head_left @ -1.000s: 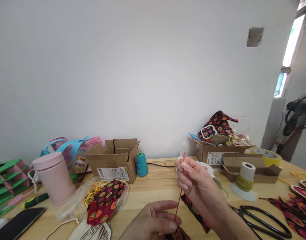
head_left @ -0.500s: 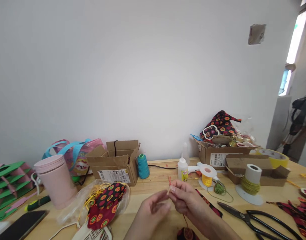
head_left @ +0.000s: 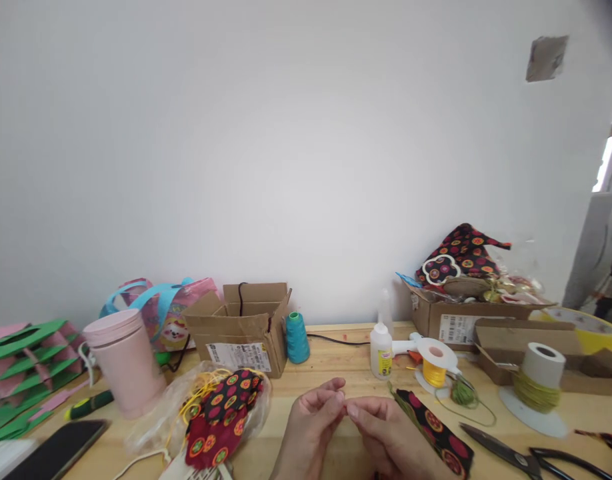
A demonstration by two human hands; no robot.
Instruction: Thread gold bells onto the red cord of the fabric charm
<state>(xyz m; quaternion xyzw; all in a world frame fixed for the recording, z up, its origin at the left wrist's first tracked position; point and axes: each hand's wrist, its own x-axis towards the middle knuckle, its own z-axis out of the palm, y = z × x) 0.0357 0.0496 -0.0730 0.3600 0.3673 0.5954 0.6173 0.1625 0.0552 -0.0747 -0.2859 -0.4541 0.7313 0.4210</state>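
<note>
My left hand [head_left: 311, 427] and my right hand [head_left: 389, 427] meet above the front of the table, fingertips almost touching. Each pinches thumb against fingers. A tiny bit of red cord [head_left: 345, 408] shows between the fingertips; the rest is hidden by them. Just right of my right hand lies a strip of black and red patterned fabric [head_left: 439, 430] with a green cord along its edge. Black-handled scissors [head_left: 511, 457] rest beyond it. Behind my hands stands a white glue bottle [head_left: 381, 357] with a yellow label.
To the left are patterned fabric pieces [head_left: 221, 420] on a plastic bag, a pink jar [head_left: 126, 363], a phone [head_left: 56, 450] and a cardboard box [head_left: 236, 333]. A teal thread cone [head_left: 297, 339] stands behind. Yellow cord [head_left: 433, 375] and green cord [head_left: 536, 397] spools sit right.
My left hand has closed and come up against my right hand. The red cord that stuck up from my right fingers is now mostly hidden. The view has turned slightly left.
</note>
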